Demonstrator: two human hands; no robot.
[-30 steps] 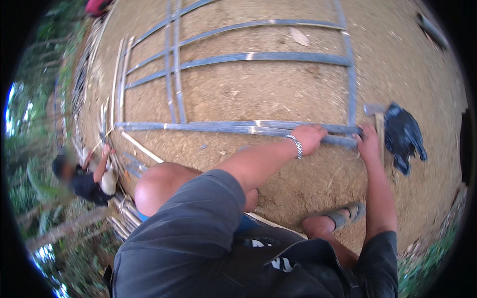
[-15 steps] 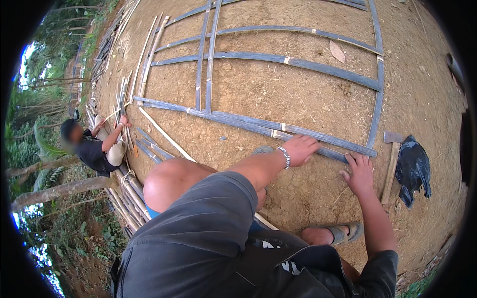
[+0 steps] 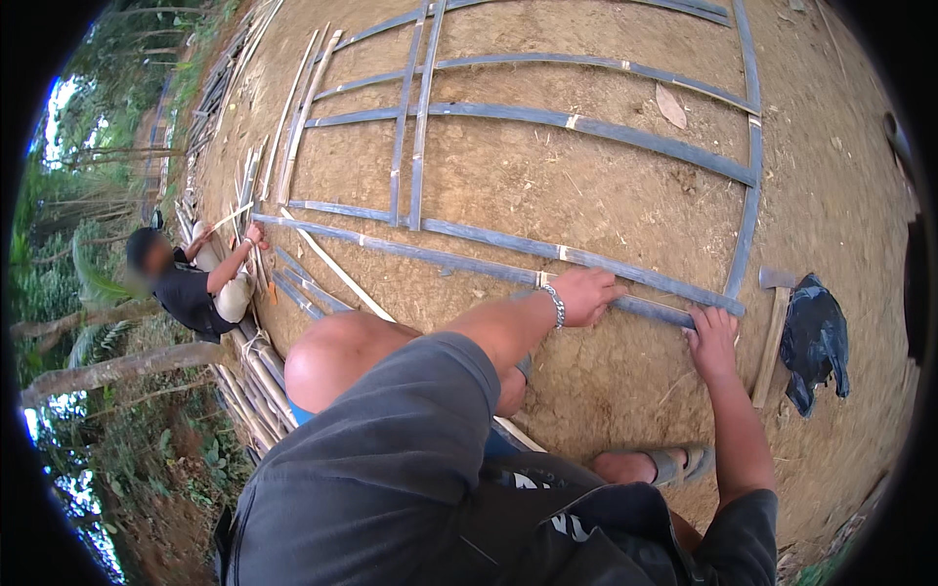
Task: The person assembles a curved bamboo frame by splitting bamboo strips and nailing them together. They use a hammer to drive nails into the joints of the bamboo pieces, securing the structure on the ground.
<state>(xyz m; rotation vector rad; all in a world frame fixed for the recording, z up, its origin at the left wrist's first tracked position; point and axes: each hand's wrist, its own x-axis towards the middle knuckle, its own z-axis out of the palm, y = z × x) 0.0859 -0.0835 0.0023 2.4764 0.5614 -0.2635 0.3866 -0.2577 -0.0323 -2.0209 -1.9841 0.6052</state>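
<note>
A long, dark split-bamboo strip (image 3: 449,261) lies just on my side of the lowest strip (image 3: 508,244) of a bamboo lattice on the ground. My left hand (image 3: 586,296), with a chain bracelet at its wrist, is closed over the loose strip near its right end. At that end my right hand (image 3: 714,340) grips it too, fingers on top and thumb at the near side. The two strips lie close together by my hands and spread apart leftward. Fingertips of both hands are partly hidden.
A co-worker (image 3: 191,283) crouches at the left, one hand near the loose strip's far end. Bamboo poles (image 3: 256,376) lie beside that person. To my right are a hatchet (image 3: 774,332) and a black plastic bag (image 3: 816,337). A dry leaf (image 3: 670,105) rests inside the lattice.
The loose strip's left part has swung away from the lattice strip, opening a gap between them. Its far end has shifted left toward the co-worker. My hands stay on it.
</note>
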